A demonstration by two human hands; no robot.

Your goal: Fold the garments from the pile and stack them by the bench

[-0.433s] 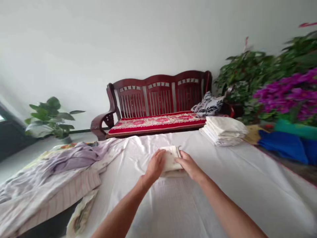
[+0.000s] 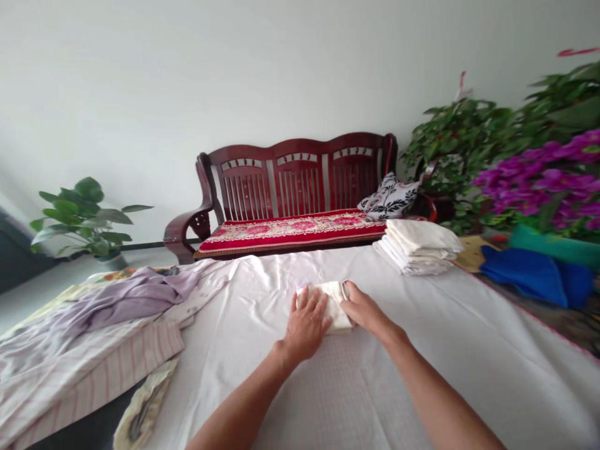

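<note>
A small folded cream cloth [image 2: 335, 305] lies on the white sheet [image 2: 422, 369] in front of me. My left hand [image 2: 307, 320] rests flat on the left part of the cloth, its fingers spread. At the right edge, my right hand [image 2: 366, 307] pinches the cloth between thumb and fingers. The left hand hides part of the cloth, and the right hand's fingertips are partly out of sight. Beyond the hands to the right sits a stack of folded white and cream cloths [image 2: 419, 245].
Loose clothes lie on the left, among them a lilac garment [image 2: 122, 300] and a striped one [image 2: 117, 375]. Behind the sheet stands a wooden bench [image 2: 300, 181] with a patterned cushion [image 2: 391, 197]. Blue fabric [image 2: 529, 272] and purple flowers [image 2: 548, 181] are at the right.
My left hand has moved from the cloth's left edge onto its top, and its fingers have spread flat. My right hand still grips the right edge. The view has shifted slightly.
</note>
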